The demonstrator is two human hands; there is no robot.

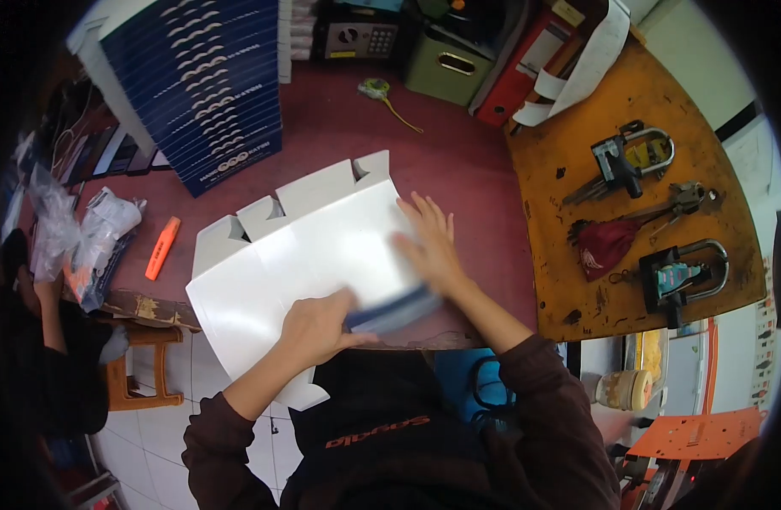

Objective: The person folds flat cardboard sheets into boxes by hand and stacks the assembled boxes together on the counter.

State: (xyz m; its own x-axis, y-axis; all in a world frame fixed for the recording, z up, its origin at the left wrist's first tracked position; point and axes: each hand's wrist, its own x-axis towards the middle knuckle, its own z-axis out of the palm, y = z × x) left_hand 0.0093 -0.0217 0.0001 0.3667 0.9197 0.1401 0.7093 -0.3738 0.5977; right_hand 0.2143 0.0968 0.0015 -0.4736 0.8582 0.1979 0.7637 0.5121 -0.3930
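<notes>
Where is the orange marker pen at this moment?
In the head view, the orange marker pen lies at the left of the dark red tabletop, between a clear plastic bag and the white cardboard piece with flaps.

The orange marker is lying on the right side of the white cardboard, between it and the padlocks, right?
Not quite: the orange marker lies to the left of the white cardboard, as the head view shows.

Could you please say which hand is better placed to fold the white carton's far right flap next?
Probably the right hand: it lies at the right edge of the white carton, close to the far right flap, while the left hand is farther off, toward the near side.
</notes>
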